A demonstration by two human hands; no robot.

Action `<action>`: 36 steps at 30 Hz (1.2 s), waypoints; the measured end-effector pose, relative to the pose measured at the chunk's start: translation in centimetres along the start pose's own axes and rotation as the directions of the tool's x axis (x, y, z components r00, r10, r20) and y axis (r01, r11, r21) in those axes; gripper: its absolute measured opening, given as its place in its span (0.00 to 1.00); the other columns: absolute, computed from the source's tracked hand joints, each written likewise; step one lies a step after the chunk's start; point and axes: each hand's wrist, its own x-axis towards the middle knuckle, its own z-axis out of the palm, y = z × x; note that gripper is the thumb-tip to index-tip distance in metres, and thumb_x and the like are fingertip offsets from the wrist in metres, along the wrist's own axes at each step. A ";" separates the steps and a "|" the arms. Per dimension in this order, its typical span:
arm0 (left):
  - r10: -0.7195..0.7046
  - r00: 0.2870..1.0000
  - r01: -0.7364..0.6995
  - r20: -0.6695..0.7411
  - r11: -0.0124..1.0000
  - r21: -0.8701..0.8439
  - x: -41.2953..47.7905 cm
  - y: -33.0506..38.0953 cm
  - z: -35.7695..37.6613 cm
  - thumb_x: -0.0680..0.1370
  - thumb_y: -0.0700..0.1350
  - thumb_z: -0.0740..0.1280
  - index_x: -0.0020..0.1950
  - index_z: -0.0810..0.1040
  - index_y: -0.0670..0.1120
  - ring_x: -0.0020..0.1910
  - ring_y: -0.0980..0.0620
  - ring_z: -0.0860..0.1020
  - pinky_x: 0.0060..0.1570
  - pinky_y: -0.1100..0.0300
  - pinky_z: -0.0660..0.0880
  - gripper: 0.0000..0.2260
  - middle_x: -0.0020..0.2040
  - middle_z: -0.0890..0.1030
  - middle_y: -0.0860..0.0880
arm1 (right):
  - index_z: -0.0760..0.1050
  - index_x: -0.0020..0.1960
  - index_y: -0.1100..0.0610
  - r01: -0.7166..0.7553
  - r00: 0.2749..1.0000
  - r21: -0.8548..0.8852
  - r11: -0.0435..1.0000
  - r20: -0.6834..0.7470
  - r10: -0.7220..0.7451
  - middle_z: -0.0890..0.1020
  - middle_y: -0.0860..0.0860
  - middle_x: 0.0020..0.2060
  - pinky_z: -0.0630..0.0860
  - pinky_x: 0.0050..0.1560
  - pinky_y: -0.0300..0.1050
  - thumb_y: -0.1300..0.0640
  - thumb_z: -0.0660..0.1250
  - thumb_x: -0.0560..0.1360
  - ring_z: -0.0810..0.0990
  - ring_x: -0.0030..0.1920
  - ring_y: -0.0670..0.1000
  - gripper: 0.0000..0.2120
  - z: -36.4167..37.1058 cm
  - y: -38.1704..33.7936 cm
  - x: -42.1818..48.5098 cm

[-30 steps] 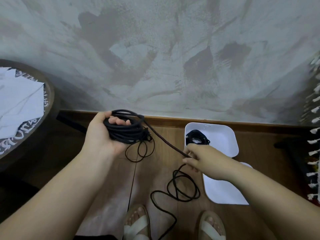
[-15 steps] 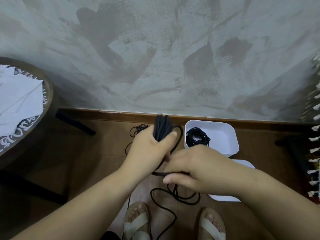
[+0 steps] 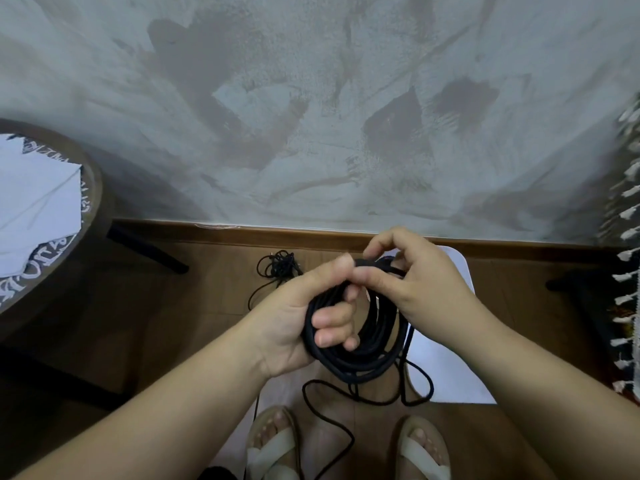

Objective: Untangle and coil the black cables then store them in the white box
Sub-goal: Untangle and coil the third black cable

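- The black cable coil [image 3: 360,344] is held up in front of the person, above the floor. It's in the left hand [image 3: 298,323], whose fingers are curled through the loops.
- The right hand [image 3: 426,289] pinches a strand at the top of the coil between thumb and forefinger. A second ago it was out by the white box [image 3: 462,268] pulling slack, so it looks like one more loop just went on.
- A loose tail [image 3: 332,417] still trails on the floor, so the coiling isn't finished yet.
- A small tangle [image 3: 277,268] waits by the wall, and the box sits mostly hidden behind the right hand.
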 end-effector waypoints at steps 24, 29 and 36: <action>0.159 0.986 -0.149 0.040 0.971 -0.189 -0.5 0.6 1.3 0.65 0.37 0.72 0.35 0.79 0.40 0.30 0.52 0.80 0.42 0.58 0.79 0.03 0.26 0.77 0.48 | 0.70 0.23 0.58 -0.547 0.816 0.720 0.427 0.345 0.463 0.62 0.50 0.18 0.68 0.21 0.38 0.41 0.58 0.77 0.61 0.21 0.50 0.30 1.1 -1.7 0.5; 0.125 0.951 -0.190 -0.282 0.957 -0.217 0.0 0.5 1.9 0.66 0.38 0.63 0.29 0.69 0.44 0.16 0.57 0.64 0.29 0.64 0.73 0.06 0.17 0.63 0.53 | 0.74 0.45 0.62 -0.521 0.833 0.706 0.480 0.300 0.465 0.66 0.50 0.21 0.69 0.30 0.43 0.41 0.58 0.77 0.65 0.21 0.48 0.23 2.0 -1.2 0.2; 0.262 0.850 -0.423 -0.457 0.857 -0.294 0.0 3.9 0.2 0.68 0.41 0.59 0.31 0.66 0.46 0.15 0.59 0.61 0.26 0.71 0.68 0.06 0.16 0.61 0.54 | 0.75 0.51 0.56 -0.496 0.788 0.166 0.853 0.499 0.361 0.82 0.53 0.37 0.76 0.51 0.46 0.37 0.56 0.75 0.82 0.40 0.53 0.24 1.3 1.3 -0.6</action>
